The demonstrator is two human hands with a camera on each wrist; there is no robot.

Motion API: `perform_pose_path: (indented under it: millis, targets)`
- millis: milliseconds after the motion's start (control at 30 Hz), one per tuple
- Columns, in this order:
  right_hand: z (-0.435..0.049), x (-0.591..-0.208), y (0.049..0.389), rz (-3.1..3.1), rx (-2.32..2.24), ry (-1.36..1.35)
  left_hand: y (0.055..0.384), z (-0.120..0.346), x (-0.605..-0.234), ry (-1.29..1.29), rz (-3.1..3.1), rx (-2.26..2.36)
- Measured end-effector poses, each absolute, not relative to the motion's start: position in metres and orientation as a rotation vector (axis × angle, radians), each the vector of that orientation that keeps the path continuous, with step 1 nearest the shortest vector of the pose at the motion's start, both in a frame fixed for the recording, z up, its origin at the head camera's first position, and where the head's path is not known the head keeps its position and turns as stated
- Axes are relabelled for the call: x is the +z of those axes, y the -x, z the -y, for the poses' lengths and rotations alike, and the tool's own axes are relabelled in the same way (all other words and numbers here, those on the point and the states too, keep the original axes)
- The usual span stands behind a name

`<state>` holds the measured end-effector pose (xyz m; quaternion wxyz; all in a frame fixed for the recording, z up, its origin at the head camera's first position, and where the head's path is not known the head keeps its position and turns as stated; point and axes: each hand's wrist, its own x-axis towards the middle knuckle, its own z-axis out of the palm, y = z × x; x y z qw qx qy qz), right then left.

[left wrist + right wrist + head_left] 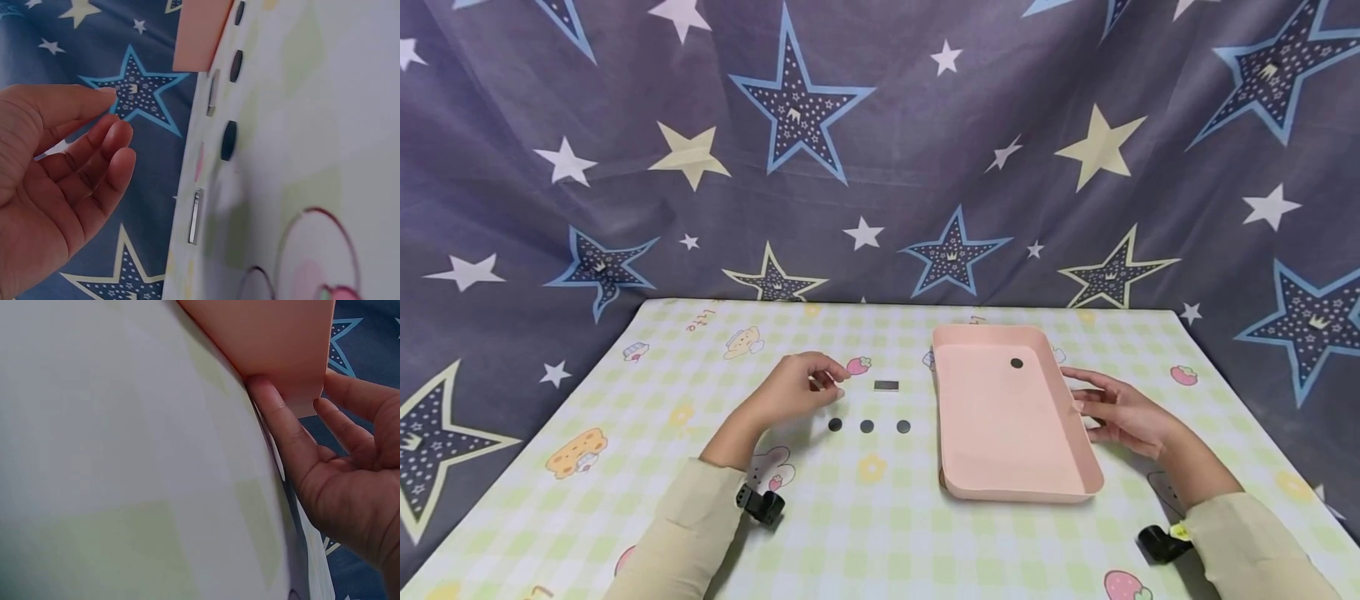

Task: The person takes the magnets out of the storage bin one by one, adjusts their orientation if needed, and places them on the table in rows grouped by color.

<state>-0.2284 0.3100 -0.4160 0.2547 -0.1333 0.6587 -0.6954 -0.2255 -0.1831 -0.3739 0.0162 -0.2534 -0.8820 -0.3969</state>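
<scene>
My left hand hovers over the table left of the tray, fingers loosely bent and nothing between them. Close by lie three dark round discs in a row and a small dark rectangular piece with a pale edge. Another slim rectangular piece shows in the left wrist view, mostly covered by this hand in the head view. Against the outer right wall of a pink tray rest the fingertips of my right hand. One dark disc sits inside the tray, toward its far end.
A tablecloth with pale green checks and cartoon prints covers the table. Behind it hangs a dark curtain with stars. Black wrist cameras are worn on both arms, the left camera close to the tabletop.
</scene>
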Motion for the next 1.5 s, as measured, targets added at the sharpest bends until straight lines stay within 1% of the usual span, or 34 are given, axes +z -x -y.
perform_pose_path:
  millis: [633,1500]
  targets:
    - [-0.310,-0.416,0.228,-1.814,-1.887,0.318,0.233,0.164,-0.350,0.953,2.708,-1.214]
    - [-0.310,-0.416,0.229,-1.782,-1.901,0.324,0.245,0.133,-0.329,1.118,2.773,-1.148]
